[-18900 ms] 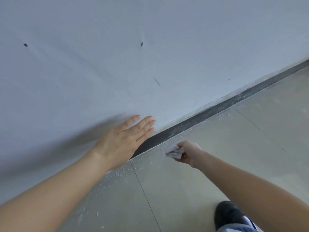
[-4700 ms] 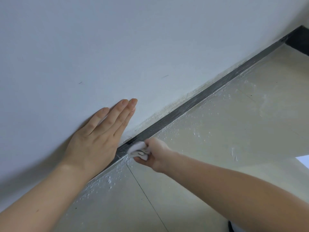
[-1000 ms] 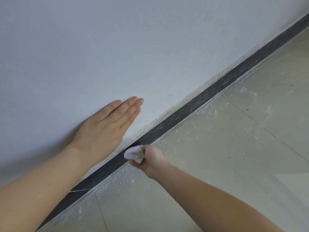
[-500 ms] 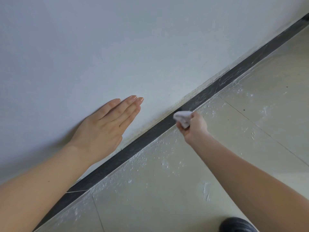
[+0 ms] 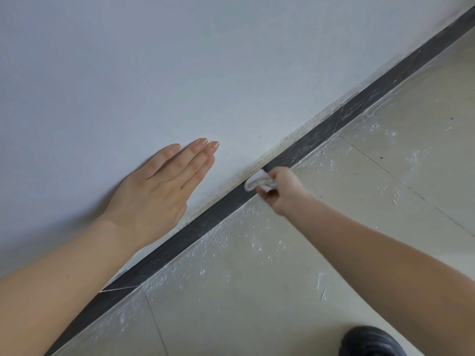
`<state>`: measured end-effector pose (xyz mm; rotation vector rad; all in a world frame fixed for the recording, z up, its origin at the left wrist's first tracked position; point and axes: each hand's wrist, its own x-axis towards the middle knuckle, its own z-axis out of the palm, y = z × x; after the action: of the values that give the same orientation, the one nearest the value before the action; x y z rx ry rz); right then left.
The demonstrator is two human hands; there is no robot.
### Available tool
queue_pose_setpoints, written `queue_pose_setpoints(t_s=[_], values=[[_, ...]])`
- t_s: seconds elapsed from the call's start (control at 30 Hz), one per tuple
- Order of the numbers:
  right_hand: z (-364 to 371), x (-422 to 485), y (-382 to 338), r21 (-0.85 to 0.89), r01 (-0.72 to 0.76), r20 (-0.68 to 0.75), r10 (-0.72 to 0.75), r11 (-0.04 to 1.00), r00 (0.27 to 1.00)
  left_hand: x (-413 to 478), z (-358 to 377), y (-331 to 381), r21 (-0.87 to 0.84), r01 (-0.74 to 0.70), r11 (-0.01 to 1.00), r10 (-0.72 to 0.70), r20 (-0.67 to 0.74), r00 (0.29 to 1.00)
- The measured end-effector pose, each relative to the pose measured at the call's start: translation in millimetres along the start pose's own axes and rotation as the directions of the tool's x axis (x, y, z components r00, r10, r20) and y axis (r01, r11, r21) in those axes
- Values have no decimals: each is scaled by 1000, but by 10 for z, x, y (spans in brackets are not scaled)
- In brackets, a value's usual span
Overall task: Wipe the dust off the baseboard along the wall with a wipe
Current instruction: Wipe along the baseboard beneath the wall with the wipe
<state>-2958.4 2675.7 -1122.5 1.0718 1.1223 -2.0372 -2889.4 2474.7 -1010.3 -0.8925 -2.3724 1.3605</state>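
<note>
A dark grey baseboard (image 5: 200, 228) runs diagonally from the lower left to the upper right, where the white wall (image 5: 180, 73) meets the tiled floor. My right hand (image 5: 281, 192) is closed on a crumpled white wipe (image 5: 258, 182), which presses against the baseboard near the middle of the view. My left hand (image 5: 156, 194) lies flat on the wall with fingers straight and together, just left of the wipe and above the baseboard. Pale dust streaks show on the baseboard further up right (image 5: 359, 109).
Beige floor tiles (image 5: 282, 291) carry white specks and crumbs along the baseboard. A black shoe (image 5: 370, 343) shows at the bottom right edge. A rough cream strip of plaster edges the wall above the baseboard.
Over the last second my right hand slid the wipe up along the baseboard to the right, then came back slightly to the left. My left hand stayed flat on the wall.
</note>
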Motion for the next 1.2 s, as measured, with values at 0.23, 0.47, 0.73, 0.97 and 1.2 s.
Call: queue_pose_setpoints(t_s=[0.23,0.47,0.73,0.97,1.2], values=[[-345,110,-300,318,208,-126,-177,925,976,31,-36,-14,-15,3,1000,-3,-2,1000],[-5,144,1177,-192,-219,214,259,956,942,117,-79,-2,-65,1,998,-2,-6,1000],[499,-15,1303,-32,-245,261,244,969,934,114,-113,-53,-30,-45,999,45,21,999],[131,-220,434,188,-175,222,132,966,966,131,-81,-20,-18,-26,999,27,16,1000],[-172,-131,336,354,-69,177,5,933,984,180,-104,-13,-46,-16,999,17,23,1000]])
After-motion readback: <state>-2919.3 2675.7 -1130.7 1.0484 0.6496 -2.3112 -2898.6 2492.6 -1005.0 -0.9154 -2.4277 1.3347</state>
